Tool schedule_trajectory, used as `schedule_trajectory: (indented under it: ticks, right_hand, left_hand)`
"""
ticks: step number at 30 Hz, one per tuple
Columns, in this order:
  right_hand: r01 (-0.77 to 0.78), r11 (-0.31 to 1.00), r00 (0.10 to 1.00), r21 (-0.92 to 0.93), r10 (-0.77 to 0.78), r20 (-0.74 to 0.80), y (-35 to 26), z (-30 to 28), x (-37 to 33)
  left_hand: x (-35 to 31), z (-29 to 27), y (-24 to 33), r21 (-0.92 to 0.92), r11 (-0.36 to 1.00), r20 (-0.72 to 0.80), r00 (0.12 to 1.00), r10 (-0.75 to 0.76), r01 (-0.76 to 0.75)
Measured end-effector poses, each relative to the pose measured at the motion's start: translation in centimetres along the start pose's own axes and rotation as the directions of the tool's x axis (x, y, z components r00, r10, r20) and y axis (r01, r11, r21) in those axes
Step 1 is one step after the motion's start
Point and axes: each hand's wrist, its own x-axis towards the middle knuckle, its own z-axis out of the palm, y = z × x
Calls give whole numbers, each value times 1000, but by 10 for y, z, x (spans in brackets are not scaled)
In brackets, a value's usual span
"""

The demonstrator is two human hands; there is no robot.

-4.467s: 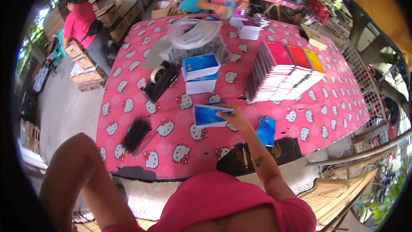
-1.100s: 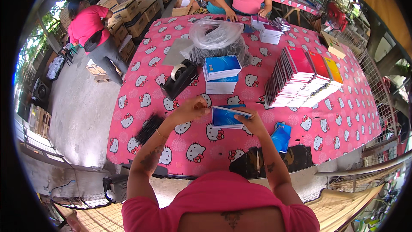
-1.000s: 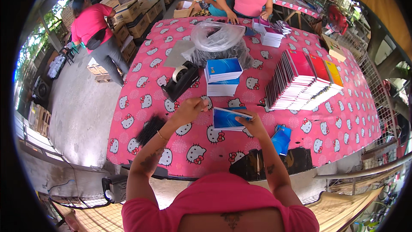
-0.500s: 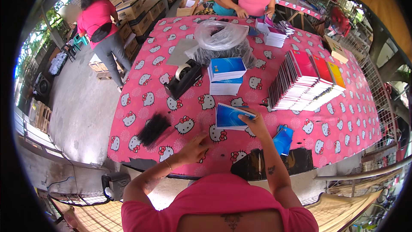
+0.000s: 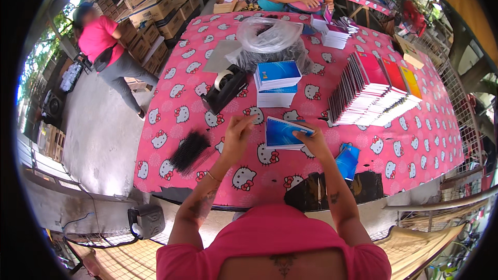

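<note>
My right hand [image 5: 315, 143] grips a small blue-covered notebook [image 5: 281, 134] by its right side, thumb on the cover, above the table. Just left of the notebook, my left hand [image 5: 236, 137] is raised with its fingers drawn together in a pinch. Whatever is between those fingers is too fine to make out. Near my left forearm lies a bundle of black spiral binding coils [image 5: 190, 151]. Beyond the held notebook stands a stack of blue notebooks [image 5: 277, 84]. Loose blue covers [image 5: 347, 162] lie right of my right forearm.
A black tape dispenser [image 5: 224, 91] stands left of the blue stack, and a clear plastic bag [image 5: 271, 46] behind it. Tall piles of spiral notebooks [image 5: 365, 91] fill the right. People work across the pink table [image 5: 249, 179]; another person [image 5: 101, 46] stands by cardboard boxes at left.
My left hand has risen from the table toward the notebook's left side. The held notebook has turned slightly and shifted right. The person at the left has stepped further left.
</note>
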Motion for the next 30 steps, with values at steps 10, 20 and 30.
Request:
schedule_trajectory:
  ticks: [10,20,30]
  right_hand:
    - [122,992,992,8,-122,25,-11,6,2]
    - [98,995,993,20,-99,68,-8,3,1]
    - [93,996,994,19,-94,61,-8,0,0]
  left_hand:
    - [19,1,27,5,994,79,991,110,-110]
    - [57,-17,12,52,931,417,855,308,-361]
    - [66,-11,28,29,929,421,847,324,-369]
